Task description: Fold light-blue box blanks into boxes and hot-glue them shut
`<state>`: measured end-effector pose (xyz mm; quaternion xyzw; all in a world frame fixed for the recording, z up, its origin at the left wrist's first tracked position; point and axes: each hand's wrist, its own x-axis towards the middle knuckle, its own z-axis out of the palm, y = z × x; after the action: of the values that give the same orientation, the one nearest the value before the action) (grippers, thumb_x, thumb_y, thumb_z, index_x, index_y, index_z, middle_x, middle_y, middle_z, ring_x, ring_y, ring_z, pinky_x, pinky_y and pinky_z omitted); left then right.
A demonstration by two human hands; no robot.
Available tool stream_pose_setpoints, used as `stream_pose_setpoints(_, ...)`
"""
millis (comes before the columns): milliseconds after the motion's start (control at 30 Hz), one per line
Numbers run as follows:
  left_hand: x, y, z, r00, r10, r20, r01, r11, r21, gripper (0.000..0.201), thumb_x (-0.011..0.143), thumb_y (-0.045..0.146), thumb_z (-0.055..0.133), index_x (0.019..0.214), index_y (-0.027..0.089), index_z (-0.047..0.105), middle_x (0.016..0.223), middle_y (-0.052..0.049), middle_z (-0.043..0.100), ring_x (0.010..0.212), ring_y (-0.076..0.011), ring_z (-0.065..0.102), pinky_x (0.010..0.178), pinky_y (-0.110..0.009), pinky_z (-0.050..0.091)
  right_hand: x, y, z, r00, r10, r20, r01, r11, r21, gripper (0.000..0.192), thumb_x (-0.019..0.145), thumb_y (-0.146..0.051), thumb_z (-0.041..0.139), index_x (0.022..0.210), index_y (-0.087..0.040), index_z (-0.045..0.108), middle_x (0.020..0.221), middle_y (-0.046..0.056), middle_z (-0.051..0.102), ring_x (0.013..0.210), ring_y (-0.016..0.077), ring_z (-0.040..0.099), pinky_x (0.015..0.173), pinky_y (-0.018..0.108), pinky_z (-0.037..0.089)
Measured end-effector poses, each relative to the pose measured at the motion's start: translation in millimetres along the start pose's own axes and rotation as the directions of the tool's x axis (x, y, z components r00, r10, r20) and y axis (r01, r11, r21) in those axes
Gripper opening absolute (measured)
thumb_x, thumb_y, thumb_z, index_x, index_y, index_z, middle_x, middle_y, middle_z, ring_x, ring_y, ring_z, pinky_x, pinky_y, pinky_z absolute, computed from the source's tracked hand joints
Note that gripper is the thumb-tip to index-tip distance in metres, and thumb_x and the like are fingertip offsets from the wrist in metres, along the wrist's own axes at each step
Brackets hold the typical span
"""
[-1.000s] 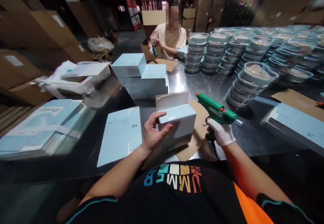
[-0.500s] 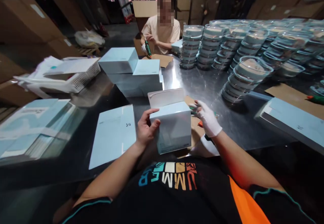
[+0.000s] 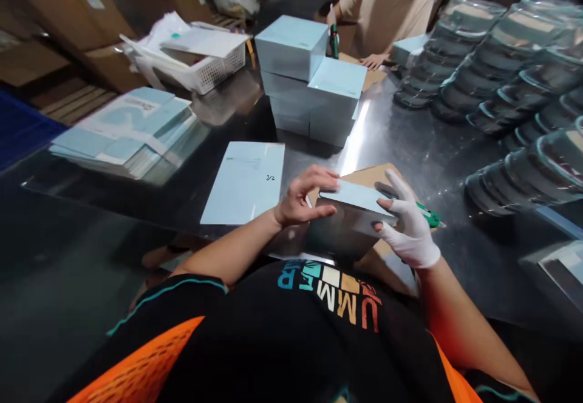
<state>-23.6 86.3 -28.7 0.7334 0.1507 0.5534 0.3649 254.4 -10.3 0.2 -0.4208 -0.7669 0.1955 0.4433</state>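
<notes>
The grip is two-handed: left hand (image 3: 304,198) and gloved right hand (image 3: 412,232), half-curled, clasp opposite ends of a blue box (image 3: 350,220) at the near edge of the counter (image 3: 204,142), seemingly to steady it. Stacked boxes (image 3: 291,66) stand toward the far edge, perhaps leaving room; cardboard (image 3: 378,174) behind may protect the surface. The box's underside and part of a green tool (image 3: 429,215) are hidden.

Surface (image 3: 396,136): dark, shiny. On it: strapped flat-carton bundle (image 3: 122,121), white basket (image 3: 221,70), pale-blue flat carton (image 3: 241,184), stacked pale-blue boxes (image 3: 291,48), brown cardboard (image 3: 367,176), columns of clear round tubs (image 3: 519,178); glue gun (image 3: 430,215) mostly hidden.
</notes>
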Motion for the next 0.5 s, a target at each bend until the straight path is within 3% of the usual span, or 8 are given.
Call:
stream_pose_setpoints(33, 3, 3, -4.8, 0.995, 0.015, 0.095, -0.017, 1.0, 0.019, 0.048, 0.087, 0.069, 0.086, 0.109, 0.027, 0.082, 0.111, -0.012, 0.076, 0.122, -0.0339, 0.075, 0.111, -0.056, 0.061, -2, -4, 1, 0.998, -0.051, 0.021, 0.051, 0.999, -0.011, 0.032, 0.104, -0.05, 0.072, 0.129, -0.031, 0.069, 0.179, 0.014, 0.043, 0.153, 0.0368, 0.059, 0.124, 0.066, 0.05)
stream_pose_setpoints(100, 9, 8, -12.9, 0.969, 0.055, 0.242, -0.06, 0.998, 0.012, 0.04, 0.089, 0.066, 0.084, 0.105, 0.03, 0.087, 0.119, -0.013, 0.08, 0.131, -0.0372, 0.073, 0.117, -0.061, 0.059, -4, -14, 3, 0.99, -0.129, 0.064, 0.133, 0.99, -0.047, 0.032, 0.108, -0.041, 0.066, 0.14, -0.037, 0.069, 0.18, 0.008, 0.043, 0.16, 0.0361, 0.052, 0.127, 0.068, 0.047)
stream_pose_setpoints(167, 14, 13, -17.5, 0.945, 0.103, 0.309, -0.1, 0.995, -0.026, 0.035, 0.09, 0.064, 0.084, 0.107, 0.034, 0.089, 0.124, -0.012, 0.083, 0.137, -0.0386, 0.072, 0.119, -0.064, 0.057, -3, -23, 4, 0.979, -0.179, 0.094, 0.187, 0.979, -0.076, 0.04, 0.107, -0.039, 0.068, 0.147, -0.042, 0.068, 0.177, 0.005, 0.047, 0.161, 0.0359, 0.051, 0.128, 0.068, 0.046)
stream_pose_setpoints(267, 18, 18, -19.6, 0.923, 0.155, 0.353, -0.146, 0.988, -0.052, 0.027, 0.093, 0.056, 0.085, 0.112, 0.036, 0.089, 0.125, -0.009, 0.086, 0.135, -0.0371, 0.074, 0.119, -0.062, 0.058, 1, -29, 3, 0.972, -0.222, 0.078, 0.228, 0.97, -0.078, 0.041, 0.106, -0.031, 0.068, 0.145, -0.045, 0.07, 0.158, 0.005, 0.069, 0.154, 0.0332, 0.058, 0.124, 0.066, 0.051)
stream_pose_setpoints(367, 20, 23, -19.4, 0.907, 0.139, 0.397, -0.139, 0.99, -0.029, 0.024, 0.096, 0.048, 0.082, 0.115, 0.034, 0.089, 0.126, -0.01, 0.086, 0.134, -0.0356, 0.075, 0.117, -0.059, 0.061, -1, -26, 4, 0.983, -0.18, 0.039, 0.183, 0.981, -0.071, 0.032, 0.108, -0.029, 0.064, 0.134, -0.043, 0.077, 0.142, 0.004, 0.079, 0.151, 0.0325, 0.061, 0.122, 0.065, 0.053)
stream_pose_setpoints(433, 19, 27, -18.2, 0.904, 0.091, 0.417, -0.104, 0.995, 0.007, 0.025, 0.097, 0.049, 0.08, 0.113, 0.033, 0.089, 0.127, -0.011, 0.086, 0.135, -0.0363, 0.075, 0.116, -0.06, 0.061, -9, -21, 10, 0.995, -0.103, 0.006, 0.103, 0.992, -0.077, 0.029, 0.106, -0.038, 0.069, 0.134, -0.041, 0.077, 0.153, 0.006, 0.072, 0.153, 0.0348, 0.06, 0.124, 0.067, 0.05)
stream_pose_setpoints(500, 16, 27, -17.0, 0.906, 0.065, 0.418, -0.081, 0.996, 0.022, 0.028, 0.098, 0.053, 0.078, 0.112, 0.032, 0.09, 0.126, -0.012, 0.086, 0.136, -0.0372, 0.074, 0.117, -0.061, 0.061, -22, -14, 21, 0.996, 0.027, -0.081, -0.033, 0.997, -0.063, 0.06, 0.095, -0.054, 0.08, 0.151, -0.037, 0.066, 0.171, 0.012, 0.055, 0.157, 0.0387, 0.055, 0.125, 0.067, 0.05)
